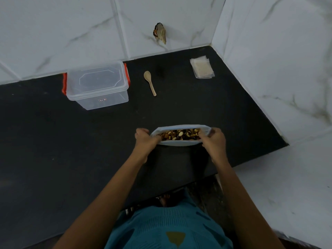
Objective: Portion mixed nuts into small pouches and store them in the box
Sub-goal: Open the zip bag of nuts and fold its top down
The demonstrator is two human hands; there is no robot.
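Holding: left hand [143, 139] and right hand [214, 141] pinch opposite rim ends of nut bag [177, 143].
Hidden: bag's body, beneath its mouth.
Box [98, 85]: beyond bag, left, lidded.
Pouches [202, 68]: beyond bag, right; count unclear.

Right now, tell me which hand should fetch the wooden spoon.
Left, probably. The spoon lies almost straight ahead of the left hand, which grips the nut bag; the right hand grips its other end, nearer the pouches.

Bare counter [179, 108] between bag [179, 143] and spoon [149, 82], box [98, 85] far-left, pouches [202, 68] far-right
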